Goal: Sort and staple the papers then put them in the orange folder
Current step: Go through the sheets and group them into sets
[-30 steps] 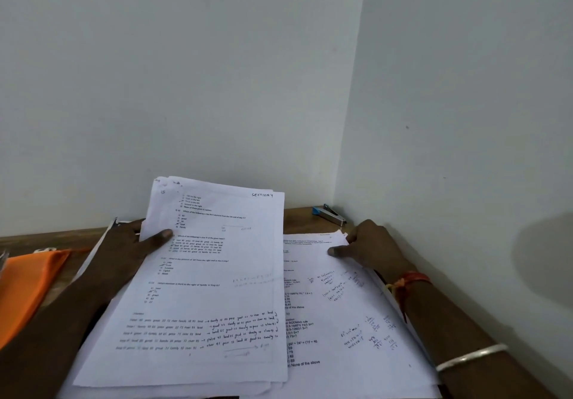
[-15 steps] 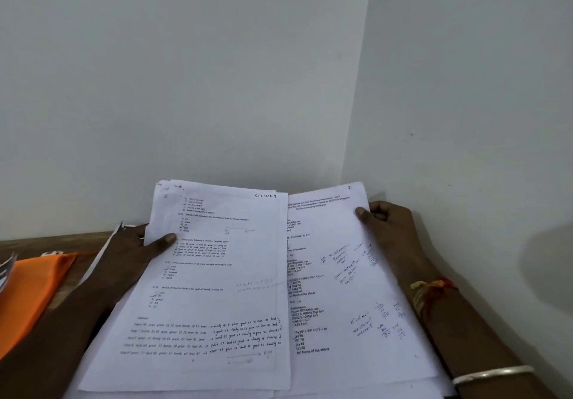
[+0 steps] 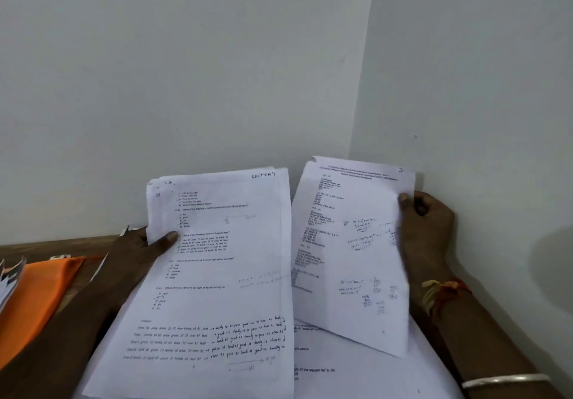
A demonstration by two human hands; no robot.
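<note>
My left hand [image 3: 145,248] grips a stack of printed sheets marked "SECTION 4" [image 3: 217,274] by its left edge, thumb on top, tilted up off the desk. My right hand [image 3: 426,221] pinches the upper right edge of a single printed sheet with handwritten notes [image 3: 353,243] and holds it raised, apart from the stack. More loose papers [image 3: 356,367] lie flat on the desk beneath both. The orange folder [image 3: 34,299] lies at the left edge of the desk. The stapler is hidden behind the raised sheet.
The wooden desk [image 3: 55,245] sits in a corner, with white walls close behind and to the right. A few white paper edges [image 3: 9,277] stick out over the orange folder at the far left.
My right hand has picked the single sheet up off the pile and lifted it up and to the right, which hides the stapler. The left-hand stack has risen slightly.
</note>
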